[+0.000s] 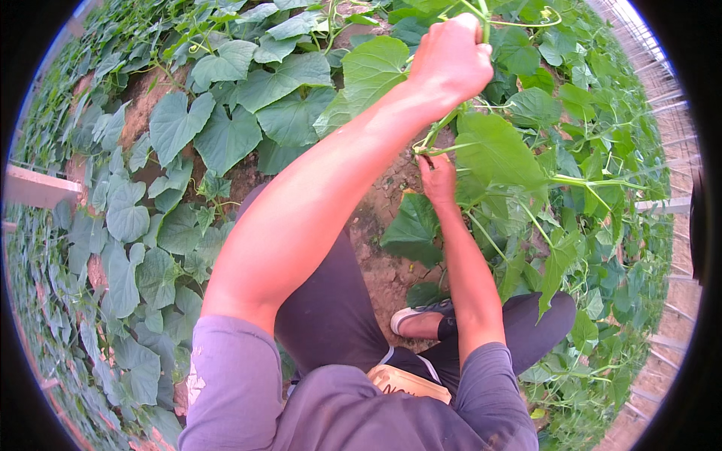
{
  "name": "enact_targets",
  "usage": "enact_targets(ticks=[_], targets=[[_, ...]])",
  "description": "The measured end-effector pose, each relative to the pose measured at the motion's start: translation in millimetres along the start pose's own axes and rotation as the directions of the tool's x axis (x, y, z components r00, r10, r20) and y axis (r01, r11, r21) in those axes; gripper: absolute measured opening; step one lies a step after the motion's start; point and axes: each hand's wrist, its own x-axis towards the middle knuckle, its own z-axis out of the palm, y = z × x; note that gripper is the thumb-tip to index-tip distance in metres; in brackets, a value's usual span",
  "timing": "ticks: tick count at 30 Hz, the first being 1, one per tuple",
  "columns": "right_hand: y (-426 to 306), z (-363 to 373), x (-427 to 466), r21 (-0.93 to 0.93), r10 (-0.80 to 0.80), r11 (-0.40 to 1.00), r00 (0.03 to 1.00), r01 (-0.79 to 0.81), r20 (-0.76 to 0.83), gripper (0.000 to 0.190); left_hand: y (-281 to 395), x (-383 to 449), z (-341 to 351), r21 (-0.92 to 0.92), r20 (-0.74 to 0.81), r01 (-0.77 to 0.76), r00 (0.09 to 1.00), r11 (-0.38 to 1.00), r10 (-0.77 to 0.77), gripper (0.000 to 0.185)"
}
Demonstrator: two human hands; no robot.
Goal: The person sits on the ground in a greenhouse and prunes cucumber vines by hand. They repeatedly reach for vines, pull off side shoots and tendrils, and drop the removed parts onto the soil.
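My left hand (456, 53), at the top of the view, is closed around the green stem of a cucumber vine (484, 25). Below it, my right hand (439, 177) pinches the lower part of a vine near a joint, just above the cracked soil; its fingertips are partly hidden. A large pale green leaf (499, 149) hangs right of the lower hand. Another broad leaf (375, 65) lies left of the upper wrist. Which arm is which is judged from the shoulders: the arm at picture left is my left arm, crossing over to the upper right.
Dense vine leaves (225, 135) spread on the left, and more vines with tendrils (592, 180) on the right. Dry soil (389, 270) shows between my legs, beside my shoe (414, 318). A pale post (42, 186) stands at the left edge. A pouch (409, 383) rests at my waist.
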Motion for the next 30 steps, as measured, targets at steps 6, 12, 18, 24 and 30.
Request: enact_targets(ticks=[6, 12, 18, 24, 30], targets=[[5.7, 7.0, -11.6, 0.082, 0.33, 0.939, 0.942, -0.334, 0.061, 0.018, -12.9, 9.4, 0.5, -0.064, -0.06, -0.054, 0.997, 0.997, 0.05, 0.018], [-16.3, -5.4, -16.9, -0.091, 0.257, 0.964, 0.961, -0.248, 0.101, 0.048, -35.4, 18.8, -3.2, -0.033, 0.006, -0.049, 0.999, 0.998, 0.049, 0.018], [-67.9, -10.5, -43.6, -0.105, 0.063, 0.992, 0.998, -0.066, -0.031, 0.019, -46.8, 23.8, -13.3, -0.003, 0.016, -0.031, 0.999, 1.0, 0.031, 0.016], [-92.3, -34.9, -16.8, 0.295, 0.307, 0.916, 0.948, -0.272, -0.08, 0.028, -37.6, 15.7, -14.2, -0.02, 0.042, -0.027, 0.999, 0.999, 0.028, 0.016], [-62.1, -51.8, 10.1, -0.06, -0.156, 0.986, 0.987, 0.153, -0.037, 0.019, -24.7, 7.4, -9.4, -0.093, 0.066, -0.038, 0.997, 0.995, 0.045, 0.014]])
